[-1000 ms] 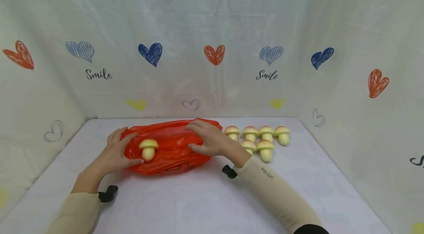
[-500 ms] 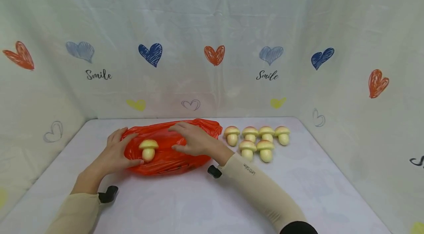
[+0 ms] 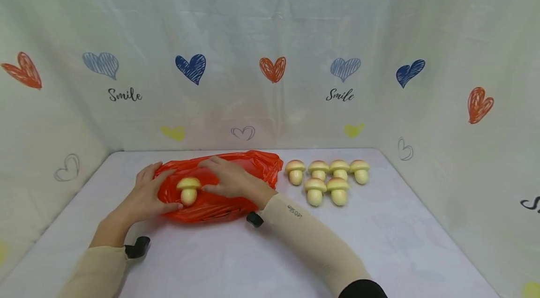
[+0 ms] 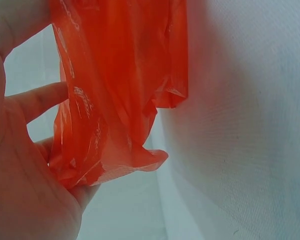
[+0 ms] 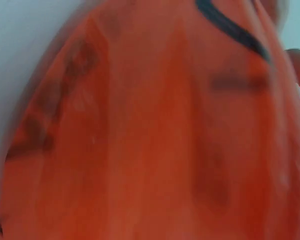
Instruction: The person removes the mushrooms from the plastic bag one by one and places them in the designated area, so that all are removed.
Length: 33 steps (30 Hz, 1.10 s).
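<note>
A red plastic bag (image 3: pixel 228 211) lies crumpled on the white table in the head view. One toy mushroom (image 3: pixel 188 195), pale yellow with a rounded cap, shows against the red plastic near its left end. My left hand (image 3: pixel 144 192) holds that left end, thumb in front and fingers behind; in the left wrist view the fingers (image 4: pixel 45 100) reach around the thin plastic (image 4: pixel 115 90). My right hand (image 3: pixel 229 178) is stretched over the middle of the bag, thumb tip close to the mushroom's cap. Blurred red plastic (image 5: pixel 140 125) with dark print fills most of the right wrist view.
Several more toy mushrooms (image 3: pixel 339 195) stand in two rows on the table to the right of the bag. A pale curtain (image 3: pixel 236 31) printed with hearts hangs behind and at both sides of the table (image 3: pixel 253 260).
My right hand has moved left across the bag, bringing its thumb up to the mushroom's cap. The left hand, bag and mushrooms look unmoved.
</note>
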{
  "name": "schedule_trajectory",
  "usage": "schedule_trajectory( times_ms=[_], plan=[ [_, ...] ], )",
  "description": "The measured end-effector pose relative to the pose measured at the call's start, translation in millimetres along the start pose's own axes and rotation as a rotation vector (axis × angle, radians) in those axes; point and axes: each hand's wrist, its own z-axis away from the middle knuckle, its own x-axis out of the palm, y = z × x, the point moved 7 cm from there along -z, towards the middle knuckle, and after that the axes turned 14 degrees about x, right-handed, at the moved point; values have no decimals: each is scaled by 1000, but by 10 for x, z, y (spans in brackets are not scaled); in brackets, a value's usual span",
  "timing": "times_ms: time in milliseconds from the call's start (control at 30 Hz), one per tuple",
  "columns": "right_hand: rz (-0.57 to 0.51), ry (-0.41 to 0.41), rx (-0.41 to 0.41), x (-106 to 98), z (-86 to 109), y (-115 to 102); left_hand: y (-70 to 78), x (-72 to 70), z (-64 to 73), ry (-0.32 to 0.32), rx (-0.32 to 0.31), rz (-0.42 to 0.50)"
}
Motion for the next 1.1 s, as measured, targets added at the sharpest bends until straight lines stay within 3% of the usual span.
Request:
schedule_trajectory(
  times_ms=[400, 667, 900, 1100],
  plan=[
    [14, -38, 70, 266, -190, -117, -6, -3, -4, 14, 26, -8],
    [-78, -84, 135, 437, -261, -101, 4, -10, -10, 12, 31, -3],
    [-107, -83, 113, 502, -271, -113, -12, 4, -15, -14, -8, 1],
    [-80, -99, 102, 531, -274, -143, -17, 14, -6, -7, 1, 3]
  ],
)
